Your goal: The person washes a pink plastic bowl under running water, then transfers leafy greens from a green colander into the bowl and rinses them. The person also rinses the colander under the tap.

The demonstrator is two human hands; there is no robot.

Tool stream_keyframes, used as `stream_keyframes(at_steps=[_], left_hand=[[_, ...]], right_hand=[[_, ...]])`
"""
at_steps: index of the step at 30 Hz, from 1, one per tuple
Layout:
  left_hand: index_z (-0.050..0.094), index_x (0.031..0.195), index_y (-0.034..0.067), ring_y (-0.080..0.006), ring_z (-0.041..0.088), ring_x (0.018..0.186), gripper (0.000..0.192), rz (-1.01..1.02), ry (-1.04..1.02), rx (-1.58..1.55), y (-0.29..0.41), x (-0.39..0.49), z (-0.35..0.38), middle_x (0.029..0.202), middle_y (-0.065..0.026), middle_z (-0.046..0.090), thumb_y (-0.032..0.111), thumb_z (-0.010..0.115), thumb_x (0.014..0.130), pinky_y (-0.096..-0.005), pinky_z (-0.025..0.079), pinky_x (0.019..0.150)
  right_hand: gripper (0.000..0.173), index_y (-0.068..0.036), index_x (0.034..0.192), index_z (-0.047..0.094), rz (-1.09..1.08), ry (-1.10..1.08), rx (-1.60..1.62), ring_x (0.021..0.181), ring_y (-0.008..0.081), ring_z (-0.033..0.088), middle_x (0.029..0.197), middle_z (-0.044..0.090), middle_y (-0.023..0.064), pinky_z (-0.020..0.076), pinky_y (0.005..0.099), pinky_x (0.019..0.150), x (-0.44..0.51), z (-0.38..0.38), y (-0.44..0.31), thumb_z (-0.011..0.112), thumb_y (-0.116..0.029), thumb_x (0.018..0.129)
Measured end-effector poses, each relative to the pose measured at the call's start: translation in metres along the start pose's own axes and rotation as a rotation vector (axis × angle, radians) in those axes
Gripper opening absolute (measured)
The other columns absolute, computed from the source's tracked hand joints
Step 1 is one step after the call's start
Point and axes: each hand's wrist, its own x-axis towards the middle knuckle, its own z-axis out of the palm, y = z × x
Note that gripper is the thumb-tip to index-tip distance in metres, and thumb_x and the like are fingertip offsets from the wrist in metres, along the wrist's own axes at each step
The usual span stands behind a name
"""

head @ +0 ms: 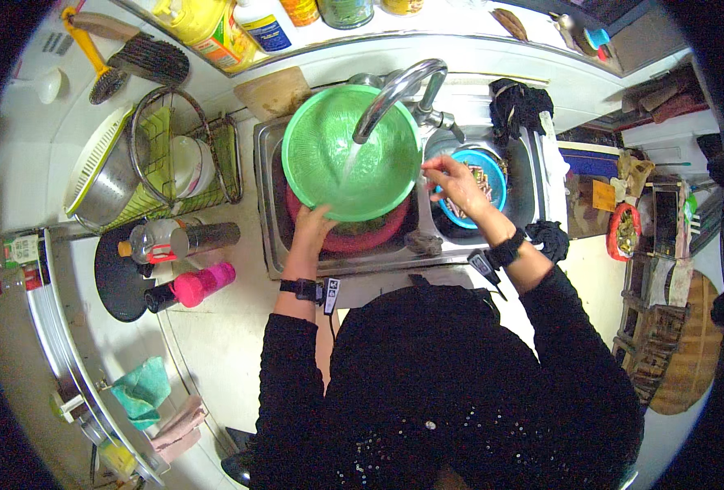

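Water runs from the curved metal faucet into a green plastic colander, tilted over the left basin of a steel double sink. My left hand grips its lower left rim. Beneath it, partly hidden, is a red basin with contents I cannot make out. My right hand is off the colander's right rim, fingers apart and slightly curled, over the edge of a blue basket. Small brownish pieces lie in that basket, in the right sink bowl.
A wire dish rack with bowls stands left of the sink, with a pink bottle and a clear jar nearer me. A cutting board leans behind. Black cloth hangs at the right bowl's back; bottles line the ledge.
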Motion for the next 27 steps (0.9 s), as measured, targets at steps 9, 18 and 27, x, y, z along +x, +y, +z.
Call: stream_keyframes(at_steps=[9,18,27], left_hand=[[0.046,0.129,0.001,-0.0316,0.057,0.115,0.047,-0.266,-0.079,0.074,-0.011,-0.009,-0.006,0.127,-0.0163,0.055,0.016,0.059,0.087,-0.0429,0.051,0.091],[0.053,0.12,-0.004,-0.0311,0.071,0.078,0.056,-0.393,0.075,0.585,0.053,-0.092,-0.073,0.096,-0.02,0.069,0.042,0.052,0.088,-0.0347,0.057,0.063],[0.062,0.104,-0.009,-0.0287,0.071,0.071,0.063,-0.48,0.078,0.759,0.062,-0.116,-0.068,0.089,-0.021,0.071,0.05,0.048,0.086,-0.031,0.054,0.055]], right_hand=[[0.014,-0.001,0.102,0.063,-0.086,0.285,-0.065,0.077,0.0129,0.065,0.091,0.065,0.0068,0.0537,0.0258,0.069,-0.035,-0.049,0.034,0.059,-0.009,0.092],[0.022,-0.003,0.109,0.062,-0.134,0.193,-0.21,0.077,0.0152,0.065,0.092,0.067,0.0078,0.0527,0.0294,0.071,-0.021,-0.039,0.039,0.061,-0.015,0.09],[0.074,-0.021,0.143,0.039,-0.503,-0.42,-0.728,0.117,0.0355,0.055,0.144,0.038,0.0215,0.0504,0.0383,0.092,-0.076,0.03,0.009,0.072,-0.018,0.077]])
